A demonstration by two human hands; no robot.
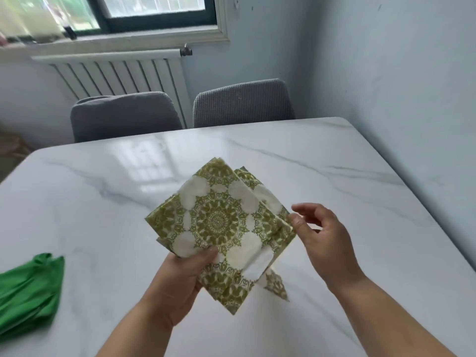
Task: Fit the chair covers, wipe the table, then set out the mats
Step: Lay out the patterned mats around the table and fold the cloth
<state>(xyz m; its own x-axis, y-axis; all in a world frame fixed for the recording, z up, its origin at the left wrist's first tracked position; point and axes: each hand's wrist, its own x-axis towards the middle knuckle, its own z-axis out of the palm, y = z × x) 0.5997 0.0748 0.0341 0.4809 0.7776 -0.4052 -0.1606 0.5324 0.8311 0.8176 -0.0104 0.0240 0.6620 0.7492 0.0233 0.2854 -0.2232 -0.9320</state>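
Above table (334, 176), mats (219, 220) in left hand (177, 276)

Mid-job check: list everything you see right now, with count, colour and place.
mats: a fanned stack, number unclear, green-and-white pattern, held above the table's middle
cloth: one, green, on the table at its left edge
table: one, white with grey veins, fills the foreground
chairs: two, grey covers on, behind the table's far edge
radiator: one, white, on the wall under the window
window: one, dark frame, top left
left hand: grips the mats' lower corner, thumb on top
right hand: thumb at the mats' right corner, fingers loosely curled; grip unclear
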